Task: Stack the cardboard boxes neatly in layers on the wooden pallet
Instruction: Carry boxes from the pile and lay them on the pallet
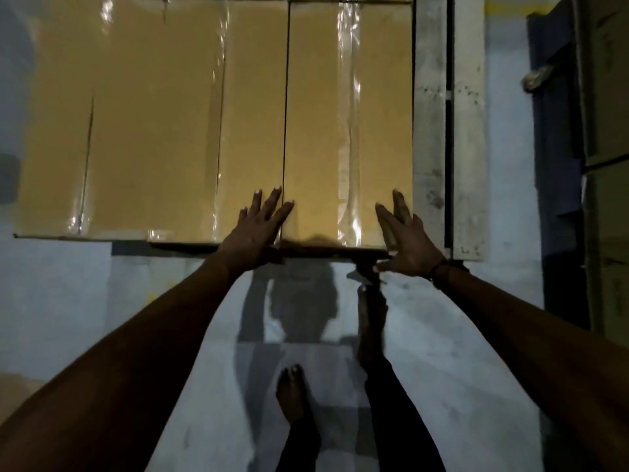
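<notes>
Two taped cardboard boxes lie side by side on the wooden pallet (pixel 466 131). The narrow right box (pixel 320 114) has a strip of clear tape down its top. The wide left box (pixel 153 124) fills the left part of the pallet. My left hand (pixel 257 229) lies flat with straight fingers across the seam between the two boxes at their near edge. My right hand (pixel 406 238) rests with spread fingers on the near right corner of the narrow box. Pallet boards show bare to the right of the boxes.
Below the boxes is pale floor (pixel 102 301) with my bare feet (pixel 292 393) on it. More cardboard boxes (pixel 606 97) are stacked against a dark blue wall (pixel 551 165) at the right edge.
</notes>
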Action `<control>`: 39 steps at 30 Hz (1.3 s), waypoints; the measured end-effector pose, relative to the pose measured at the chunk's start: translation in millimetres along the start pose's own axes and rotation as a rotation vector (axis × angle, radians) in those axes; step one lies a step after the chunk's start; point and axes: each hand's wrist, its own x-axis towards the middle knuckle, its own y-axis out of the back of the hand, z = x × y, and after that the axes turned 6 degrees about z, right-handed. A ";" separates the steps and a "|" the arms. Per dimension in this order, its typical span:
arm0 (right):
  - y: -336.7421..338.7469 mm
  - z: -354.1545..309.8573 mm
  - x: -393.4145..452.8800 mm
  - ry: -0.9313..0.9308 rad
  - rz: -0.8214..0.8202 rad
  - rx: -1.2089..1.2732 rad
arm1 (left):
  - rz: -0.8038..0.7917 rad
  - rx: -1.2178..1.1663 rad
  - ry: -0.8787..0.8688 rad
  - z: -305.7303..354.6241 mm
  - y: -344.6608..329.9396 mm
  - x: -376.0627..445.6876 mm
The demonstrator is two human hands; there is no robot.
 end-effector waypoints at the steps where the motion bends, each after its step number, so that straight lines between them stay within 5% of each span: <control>1: -4.0 2.5 -1.5 0.012 0.029 -0.004 | 0.020 0.008 -0.003 1.4 -2.6 -0.6; 12: -14.5 22.1 9.3 0.099 0.118 -0.025 | 0.166 0.097 -0.009 -0.1 -22.6 5.0; 23: 35.1 -28.2 -6.1 -0.033 0.058 -0.057 | -0.009 -0.063 0.121 42.7 28.1 -13.7; 32: 179.0 -150.1 -107.9 -0.131 0.198 0.274 | 0.413 -0.678 0.415 156.8 149.1 -162.6; 39: 273.7 -235.7 -203.6 -0.094 0.229 0.391 | 0.664 -0.761 0.530 196.3 248.9 -298.6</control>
